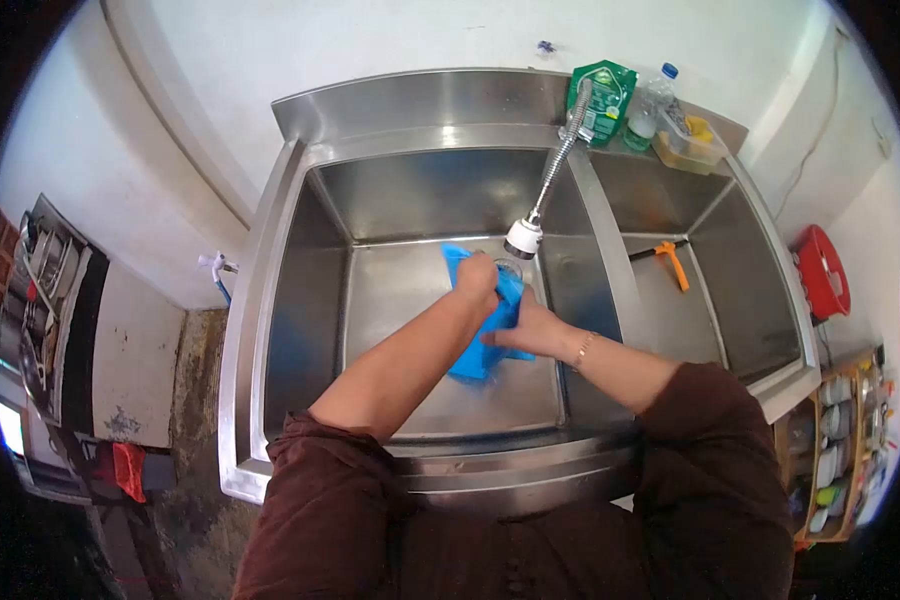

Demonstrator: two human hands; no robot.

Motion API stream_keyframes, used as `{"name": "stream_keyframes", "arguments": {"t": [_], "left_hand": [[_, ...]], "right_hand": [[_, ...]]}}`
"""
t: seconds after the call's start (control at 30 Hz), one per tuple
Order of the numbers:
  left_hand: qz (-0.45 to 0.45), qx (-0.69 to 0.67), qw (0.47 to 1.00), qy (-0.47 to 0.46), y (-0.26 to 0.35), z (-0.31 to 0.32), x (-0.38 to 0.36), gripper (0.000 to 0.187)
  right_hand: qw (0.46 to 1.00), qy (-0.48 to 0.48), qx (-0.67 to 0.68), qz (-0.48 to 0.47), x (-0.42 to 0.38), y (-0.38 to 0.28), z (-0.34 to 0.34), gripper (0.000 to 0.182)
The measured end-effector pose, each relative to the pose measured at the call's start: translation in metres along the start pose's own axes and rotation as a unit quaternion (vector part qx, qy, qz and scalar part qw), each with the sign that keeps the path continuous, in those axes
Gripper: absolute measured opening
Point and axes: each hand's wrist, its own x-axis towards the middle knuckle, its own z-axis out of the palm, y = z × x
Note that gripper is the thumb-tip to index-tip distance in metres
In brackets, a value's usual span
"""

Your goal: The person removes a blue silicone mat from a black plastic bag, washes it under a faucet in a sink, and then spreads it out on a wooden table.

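Note:
A bright blue cloth-like item point(473, 357) is bunched up inside the large steel basin point(390, 215). My left hand point(477, 277) is closed on its upper part. Lower and to the right, my right hand point(530, 328) grips its right side, with the thumb lying across the blue surface. Just above my hands hangs the white head of a flexible faucet point(523, 238). The blue item hides part of the basin floor and drain. Whether it is a cloth or a soft bag I cannot tell.
An orange-handled tool point(678, 267) lies in the smaller right basin point(670, 315). On the back ledge stand a green pouch point(602, 100), a plastic bottle point(650, 108) and a clear container point(692, 143). A red basket point(823, 273) is at the right.

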Motion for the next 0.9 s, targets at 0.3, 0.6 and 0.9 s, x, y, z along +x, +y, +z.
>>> {"name": "stream_keyframes", "arguments": {"t": [0.3,0.6,0.9], "left_hand": [[0.025,-0.106,0.989,-0.099,0.054,-0.051,-0.031,0.025],[-0.171,-0.059,0.981,-0.069,-0.019,-0.046,-0.009,0.040],[-0.053,-0.048,0.985,-0.156,-0.084,-0.044,0.046,0.040]], "right_hand": [[0.974,0.041,-0.193,0.111,0.045,0.032,0.009,0.019],[0.991,-0.041,0.097,0.088,0.042,0.020,0.061,0.035],[0.785,0.001,0.560,0.266,0.052,0.068,0.074,0.069]]}}
